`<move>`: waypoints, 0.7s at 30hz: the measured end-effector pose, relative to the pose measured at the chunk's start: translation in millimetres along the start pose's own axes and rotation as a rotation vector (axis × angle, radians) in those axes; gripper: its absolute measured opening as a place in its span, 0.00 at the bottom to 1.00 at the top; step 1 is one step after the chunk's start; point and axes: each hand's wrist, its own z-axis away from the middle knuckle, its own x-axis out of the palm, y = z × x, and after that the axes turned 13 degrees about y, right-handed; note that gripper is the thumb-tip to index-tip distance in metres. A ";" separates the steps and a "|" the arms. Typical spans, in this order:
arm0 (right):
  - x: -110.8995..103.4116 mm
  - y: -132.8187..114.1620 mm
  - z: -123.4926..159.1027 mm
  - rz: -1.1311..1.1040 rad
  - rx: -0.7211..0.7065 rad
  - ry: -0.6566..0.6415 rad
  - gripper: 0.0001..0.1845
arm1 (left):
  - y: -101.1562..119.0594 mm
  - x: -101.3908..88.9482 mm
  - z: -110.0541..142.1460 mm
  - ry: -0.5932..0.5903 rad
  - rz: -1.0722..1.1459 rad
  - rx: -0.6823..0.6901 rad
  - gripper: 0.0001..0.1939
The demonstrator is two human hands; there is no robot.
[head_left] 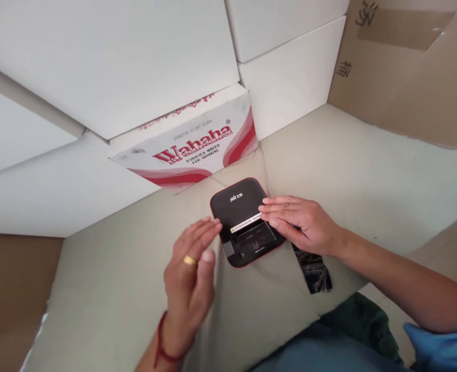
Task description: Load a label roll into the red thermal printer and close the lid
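Observation:
A flat black device [234,206] with rounded corners and a thin red rim lies on the pale covered surface. White lettering marks its far part, a white warning strip [246,223] crosses its middle, and a dark glossy recessed area takes up the near part. My left hand [192,268], wearing a gold ring and a red wrist cord, is open with its fingertips at the device's left edge. Over the right edge lie the outstretched fingers of my right hand [304,219]; it is open too. Whether the fingertips press on the device I cannot tell.
Behind the device stands a red and white water carton [197,150] among stacked white boxes [290,88]. A brown cardboard box [407,77] is at the far right. Black tape [314,271] sticks to the pale surface [116,289] near my right wrist.

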 end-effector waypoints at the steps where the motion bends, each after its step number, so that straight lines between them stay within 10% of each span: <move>1: 0.7 -0.4 0.2 -0.004 0.007 0.008 0.14 | -10.5 -0.6 -2.5 -0.036 0.048 -0.053 0.21; 10: 1.5 -2.7 3.8 -0.003 0.038 0.000 0.15 | -37.3 15.9 -0.5 -0.049 0.128 0.103 0.17; 14: -2.9 -8.1 0.4 -0.016 0.089 -0.027 0.16 | -41.1 18.9 -4.8 -0.054 0.316 -0.151 0.12; 21: -12.0 -23.7 26.3 0.028 -0.116 -0.003 0.14 | -42.9 39.8 18.3 -0.099 0.813 -0.724 0.47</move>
